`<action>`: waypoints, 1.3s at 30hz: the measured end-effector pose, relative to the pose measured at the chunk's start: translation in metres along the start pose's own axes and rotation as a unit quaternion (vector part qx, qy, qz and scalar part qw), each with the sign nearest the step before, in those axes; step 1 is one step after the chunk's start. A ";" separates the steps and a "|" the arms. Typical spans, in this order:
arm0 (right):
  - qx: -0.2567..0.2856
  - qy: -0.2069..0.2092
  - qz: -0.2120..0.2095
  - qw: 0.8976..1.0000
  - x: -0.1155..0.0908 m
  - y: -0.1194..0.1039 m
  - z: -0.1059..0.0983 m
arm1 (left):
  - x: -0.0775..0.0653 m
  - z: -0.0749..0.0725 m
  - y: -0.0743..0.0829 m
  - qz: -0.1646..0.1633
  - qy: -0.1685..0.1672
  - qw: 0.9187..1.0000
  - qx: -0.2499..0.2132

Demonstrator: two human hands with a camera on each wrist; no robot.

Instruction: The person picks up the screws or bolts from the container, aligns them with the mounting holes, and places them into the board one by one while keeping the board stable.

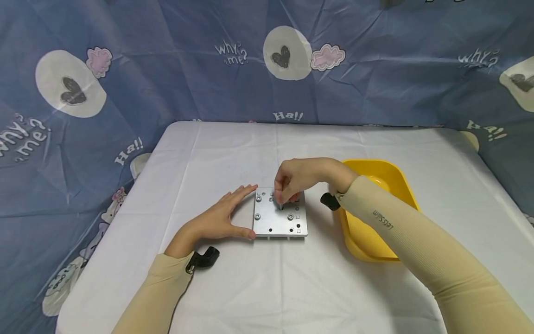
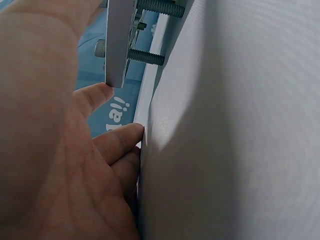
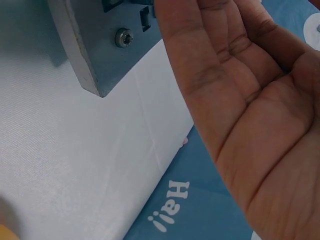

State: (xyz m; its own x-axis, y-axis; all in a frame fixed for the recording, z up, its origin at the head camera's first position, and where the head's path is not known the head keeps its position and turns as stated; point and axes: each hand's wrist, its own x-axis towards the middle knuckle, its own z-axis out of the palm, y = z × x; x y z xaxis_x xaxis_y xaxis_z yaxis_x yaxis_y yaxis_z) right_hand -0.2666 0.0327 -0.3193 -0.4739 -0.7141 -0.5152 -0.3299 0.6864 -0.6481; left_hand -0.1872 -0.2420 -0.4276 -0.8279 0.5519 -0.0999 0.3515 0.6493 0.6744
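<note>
A flat silver metal plate (image 1: 273,226) with holes and several screws stands raised on threaded screw ends (image 2: 146,56), which show beneath it in the left wrist view. My left hand (image 1: 221,218) reaches along the plate's left side, thumb at the near corner and index fingertip at the far corner. Its fingers are spread and fairly straight; the other fingertips rest near the cloth. Over the plate's middle, my right hand (image 1: 298,178) pinches a small metal screw (image 1: 281,207), held upright at a hole. Fingers hide most of it, and the right wrist view does not show it.
Right of the plate sits a yellow tray (image 1: 377,256), partly covered by my right forearm. White cloth (image 1: 233,297) covers the table, and a blue printed curtain (image 1: 233,88) hangs behind. Black wrist mounts (image 1: 207,257) stick out from both sleeves.
</note>
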 end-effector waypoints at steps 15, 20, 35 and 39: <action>0.000 -0.005 -0.001 1.000 0.002 0.007 0.006 | 0.002 0.002 0.000 -0.012 -0.008 1.000 0.003; -0.003 0.001 -0.001 1.000 0.000 0.009 0.007 | 0.003 0.004 0.002 -0.006 -0.007 1.000 0.004; -0.044 0.055 -0.041 0.997 -0.019 0.021 -0.002 | 0.005 0.003 0.003 -0.016 -0.004 1.000 0.006; -0.052 0.096 -0.054 0.992 -0.033 0.032 -0.004 | 0.003 0.002 0.002 -0.011 -0.001 1.000 0.007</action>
State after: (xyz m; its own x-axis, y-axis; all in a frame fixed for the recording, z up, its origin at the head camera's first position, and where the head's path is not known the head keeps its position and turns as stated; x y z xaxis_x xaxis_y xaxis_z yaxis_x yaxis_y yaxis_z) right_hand -0.2646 0.0790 -0.3212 -0.5748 -0.7521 -0.3224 -0.4660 0.6247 -0.6266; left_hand -0.1883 -0.2378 -0.4281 -0.8347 0.5385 -0.1154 0.3397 0.6684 0.6617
